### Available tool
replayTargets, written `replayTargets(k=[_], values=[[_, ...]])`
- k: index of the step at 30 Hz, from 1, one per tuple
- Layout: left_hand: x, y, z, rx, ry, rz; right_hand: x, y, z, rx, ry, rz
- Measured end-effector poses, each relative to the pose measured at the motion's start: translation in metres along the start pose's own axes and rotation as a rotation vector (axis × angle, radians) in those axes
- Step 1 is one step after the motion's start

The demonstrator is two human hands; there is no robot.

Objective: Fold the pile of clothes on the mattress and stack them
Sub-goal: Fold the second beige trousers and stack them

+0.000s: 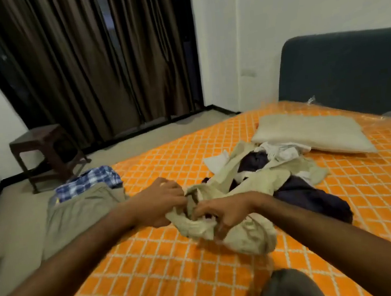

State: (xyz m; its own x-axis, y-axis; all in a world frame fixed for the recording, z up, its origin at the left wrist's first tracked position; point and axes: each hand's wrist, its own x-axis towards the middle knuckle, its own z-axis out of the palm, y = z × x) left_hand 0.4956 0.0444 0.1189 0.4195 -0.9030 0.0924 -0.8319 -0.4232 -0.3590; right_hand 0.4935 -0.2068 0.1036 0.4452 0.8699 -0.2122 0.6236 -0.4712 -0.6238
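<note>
A crumpled pale green garment lies bunched on the orange checked mattress. My left hand grips its left end and my right hand grips the bunched cloth close beside it. Behind them lies the loose pile of pale green, dark navy and white clothes. At the mattress's left edge rests a flat khaki garment with a blue checked piece behind it.
A cream pillow lies near the dark headboard at the back right. A dark wooden stool stands on the floor to the left, before brown curtains. A dark rounded shape sits at the bottom edge.
</note>
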Motion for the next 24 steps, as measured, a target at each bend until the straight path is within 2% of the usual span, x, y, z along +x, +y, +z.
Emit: replayTargets(k=[3, 6, 9, 12, 14, 16, 18, 19, 22, 24], values=[[-0.054, 0.054, 0.053, 0.060, -0.309, 0.119, 0.004, 0.027, 0.060, 0.027, -0.136, 0.187], [-0.099, 0.089, 0.091, -0.024, -0.421, 0.028, 0.002, 0.035, 0.087, 0.114, -0.186, 0.294], [-0.113, 0.103, 0.100, -0.074, -0.439, -0.129, -0.010, 0.030, 0.083, 0.384, -0.113, 0.357], [-0.104, 0.109, 0.105, -0.091, -0.312, -0.158, -0.016, 0.034, 0.078, 0.470, 0.091, 0.372], [-0.091, 0.111, 0.112, -0.084, -0.287, -0.138, -0.022, 0.029, 0.078, 0.702, 0.092, 0.341], [-0.075, 0.118, 0.122, -0.058, -0.310, -0.103, -0.030, 0.020, 0.085, 0.993, -0.151, 0.210], [-0.064, 0.126, 0.129, -0.020, -0.388, -0.114, -0.035, 0.010, 0.100, 1.142, -0.370, 0.043], [-0.062, 0.128, 0.133, -0.007, -0.444, -0.138, -0.038, 0.006, 0.105, 1.173, -0.427, -0.005], [-0.060, 0.119, 0.145, -0.013, -0.611, -0.310, -0.047, 0.005, 0.101, 1.155, -0.476, -0.099], [-0.068, 0.111, 0.148, -0.033, -0.633, -0.391, -0.051, 0.013, 0.091, 1.077, -0.359, -0.019]])
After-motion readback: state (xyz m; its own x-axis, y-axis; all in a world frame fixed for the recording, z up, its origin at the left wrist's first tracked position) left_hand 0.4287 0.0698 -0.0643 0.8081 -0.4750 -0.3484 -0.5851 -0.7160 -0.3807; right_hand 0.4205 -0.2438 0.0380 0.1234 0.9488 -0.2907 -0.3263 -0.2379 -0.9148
